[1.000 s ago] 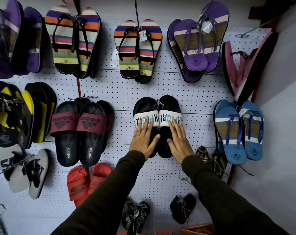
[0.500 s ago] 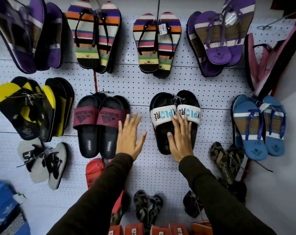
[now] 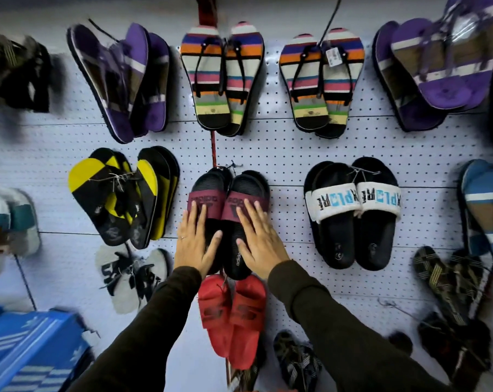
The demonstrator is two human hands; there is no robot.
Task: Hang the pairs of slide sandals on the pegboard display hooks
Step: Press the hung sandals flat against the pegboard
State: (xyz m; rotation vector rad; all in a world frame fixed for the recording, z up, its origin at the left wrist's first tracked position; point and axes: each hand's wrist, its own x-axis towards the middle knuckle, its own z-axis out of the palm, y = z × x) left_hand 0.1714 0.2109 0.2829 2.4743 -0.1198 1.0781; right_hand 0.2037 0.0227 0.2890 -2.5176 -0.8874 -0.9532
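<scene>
Left hand point(image 3: 195, 244) and right hand point(image 3: 260, 240) flat, fingers spread, pressed on maroon-strap slide pair point(image 3: 229, 219), gripping nothing, bare pegboard point(image 3: 284, 154) strip either side, red slides point(image 3: 234, 315) just below

Evenly and coolly lit, with soft shadows under the hanging pairs. Sharp at centre; motion-smeared along the left and right edges, with wide-angle bowing outward.
</scene>
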